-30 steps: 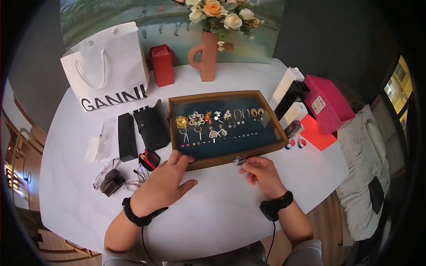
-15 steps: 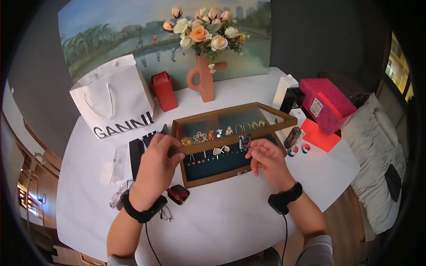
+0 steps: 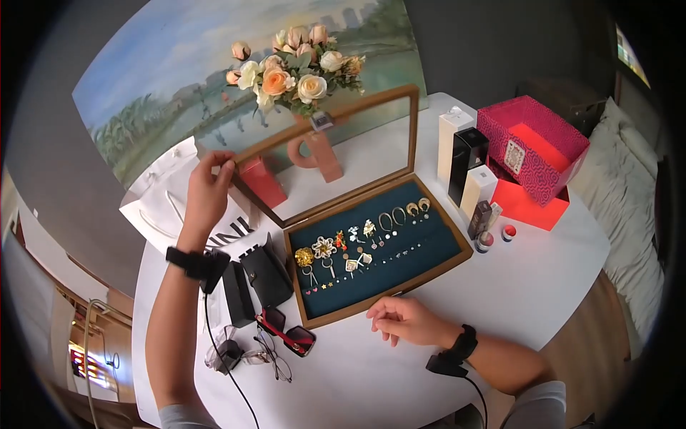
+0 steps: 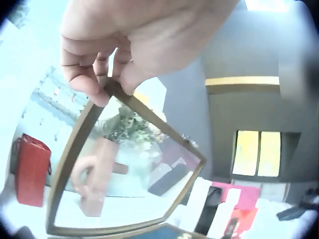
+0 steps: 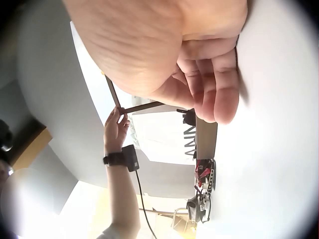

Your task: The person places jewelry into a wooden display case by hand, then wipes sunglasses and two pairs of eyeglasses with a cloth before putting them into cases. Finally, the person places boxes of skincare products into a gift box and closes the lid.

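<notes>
My left hand (image 3: 209, 193) pinches the corner of the raised glass lid (image 3: 414, 129) of a wooden display case (image 3: 457, 261); the left wrist view shows thumb and fingers on the frame corner (image 4: 115, 88). A metal clasp (image 3: 321, 121) sits on the lid's upper edge. Rows of earrings and brooches lie on the dark blue lining (image 3: 400, 268), among them a gold flower (image 3: 304, 257) and hoops (image 3: 386, 222). My right hand (image 3: 411, 322) rests on the white table by the case's front edge, its fingers loosely bent and holding nothing.
Black cases (image 3: 268, 277), sunglasses (image 3: 299, 339) and other glasses (image 3: 275, 361) lie left of the case. A white paper bag (image 3: 161, 207), a red box (image 3: 263, 181) and a flower vase (image 3: 325, 156) stand behind. Upright boxes (image 3: 454, 139) and a pink box (image 3: 532, 146) are at the right.
The lid has swung up from closed to raised, with my left hand rising at its corner. My right hand has let go of the clasp and lowered to the table.
</notes>
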The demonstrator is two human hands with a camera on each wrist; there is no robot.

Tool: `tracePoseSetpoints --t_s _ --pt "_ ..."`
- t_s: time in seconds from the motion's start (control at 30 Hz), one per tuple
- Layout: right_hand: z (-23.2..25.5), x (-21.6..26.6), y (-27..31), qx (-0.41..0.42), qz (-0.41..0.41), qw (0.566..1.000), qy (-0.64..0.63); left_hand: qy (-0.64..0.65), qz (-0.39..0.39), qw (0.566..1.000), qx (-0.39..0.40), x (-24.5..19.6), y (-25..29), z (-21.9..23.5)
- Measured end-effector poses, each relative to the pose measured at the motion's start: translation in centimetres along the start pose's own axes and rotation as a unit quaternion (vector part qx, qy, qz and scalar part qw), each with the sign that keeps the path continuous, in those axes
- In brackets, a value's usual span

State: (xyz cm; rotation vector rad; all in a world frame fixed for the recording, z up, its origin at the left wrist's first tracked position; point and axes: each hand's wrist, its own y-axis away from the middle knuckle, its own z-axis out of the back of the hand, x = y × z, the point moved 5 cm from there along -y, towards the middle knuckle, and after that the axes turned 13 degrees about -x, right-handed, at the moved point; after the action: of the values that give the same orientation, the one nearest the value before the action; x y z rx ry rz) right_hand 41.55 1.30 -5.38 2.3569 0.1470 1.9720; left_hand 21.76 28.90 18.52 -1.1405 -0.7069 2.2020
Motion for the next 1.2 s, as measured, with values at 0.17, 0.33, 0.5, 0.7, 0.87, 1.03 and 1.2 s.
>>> tracePoseSetpoints --t_s 0.17,0.33,0.5,0.7,0.87,1.03,1.2 --pt "0.1 -0.1 0.0 0.004 0.008 1.0 0.006 -0.056 -0.036 0.994 -0.081 4.2 -4.3 -3.0" --pt "0.2 -0.1 0.2 -0.007 0.01 1.0 0.006 -0.032 -0.014 0.993 -0.11 5.6 -4.7 -4.7" --pt "2.0 2.4 0.4 -0.17 0.217 0.954 0.121 0.148 0.136 0.976 -0.088 6.8 -1.9 -6.5" --pt "2.7 2.8 0.6 -0.267 0.229 0.903 0.248 0.157 0.18 0.971 -0.007 9.3 -1.4 -6.5" --pt "2.8 3.5 0.5 -0.275 0.223 0.889 0.291 0.112 0.156 0.978 -0.076 10.1 -1.4 -6.4" --pt "3.0 3.8 0.7 -0.278 0.245 0.89 0.266 -0.039 0.054 0.966 -0.249 4.3 3.7 -3.6" --pt "2.6 4.1 0.9 -0.255 0.257 0.897 0.254 -0.057 -0.107 0.976 0.18 0.3 11.6 -7.0"
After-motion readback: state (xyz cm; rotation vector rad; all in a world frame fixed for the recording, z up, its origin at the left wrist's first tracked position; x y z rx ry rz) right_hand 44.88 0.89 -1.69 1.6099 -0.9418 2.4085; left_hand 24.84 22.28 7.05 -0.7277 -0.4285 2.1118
